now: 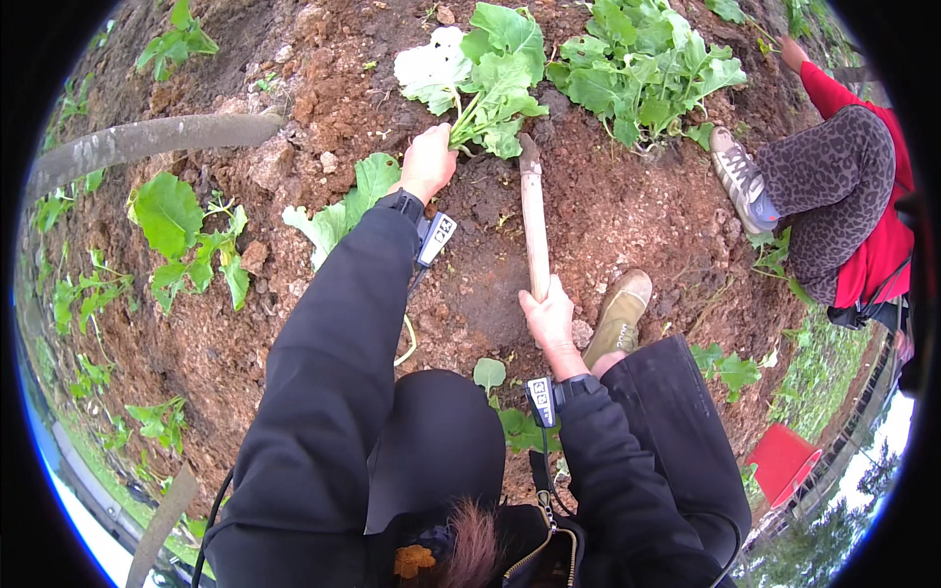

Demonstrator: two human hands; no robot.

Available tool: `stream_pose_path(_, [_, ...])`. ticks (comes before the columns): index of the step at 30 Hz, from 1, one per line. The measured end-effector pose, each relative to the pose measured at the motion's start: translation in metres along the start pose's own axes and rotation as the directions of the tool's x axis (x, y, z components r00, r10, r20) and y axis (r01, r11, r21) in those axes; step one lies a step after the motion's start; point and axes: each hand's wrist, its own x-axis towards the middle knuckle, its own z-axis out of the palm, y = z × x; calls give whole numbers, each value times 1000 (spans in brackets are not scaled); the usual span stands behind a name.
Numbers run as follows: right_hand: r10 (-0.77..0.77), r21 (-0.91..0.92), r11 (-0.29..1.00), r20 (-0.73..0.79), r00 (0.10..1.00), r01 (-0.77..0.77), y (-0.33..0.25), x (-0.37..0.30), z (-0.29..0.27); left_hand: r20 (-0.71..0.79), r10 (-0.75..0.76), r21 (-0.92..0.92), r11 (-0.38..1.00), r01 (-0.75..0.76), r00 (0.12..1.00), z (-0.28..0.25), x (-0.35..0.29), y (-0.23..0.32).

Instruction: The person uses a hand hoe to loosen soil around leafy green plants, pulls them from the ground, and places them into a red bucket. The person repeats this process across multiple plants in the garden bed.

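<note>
My left hand (428, 162) is closed round the stems of a leafy green plant (502, 83), whose broad leaves fan out beyond my fingers, one pale and glaring in the light. My right hand (551, 318) grips the lower end of a wooden-handled digging tool (533, 220). Its shaft runs away from me to a dark end beside the plant's base, where the head is hidden by soil and leaves. Under my left wrist, another broad leaf (328, 220) lies over the brown soil (470, 284).
A bigger leafy clump (647, 78) grows at the far right. Beside it crouches a person in a red top (877, 196) and patterned trousers. A red bucket (782, 464) lies at the lower right. Grey curved strips (157, 140) cross the left, among small plants (167, 220).
</note>
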Motion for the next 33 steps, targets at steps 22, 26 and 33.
stream_pose_path(22, [347, 364, 796, 380, 858, -484, -23, -25, -30, 28, -19, -128, 992, 22, 999, 12, 6, -21])
stream_pose_path(26, [416, 358, 795, 267, 869, -490, -27, -27, -32, 65, -28, -163, 986, 38, 997, 6, 6, -20])
stream_pose_path(33, [423, 278, 819, 298, 855, -502, -14, 7, -21, 246, -256, -25, 963, 270, 935, -27, 20, 13])
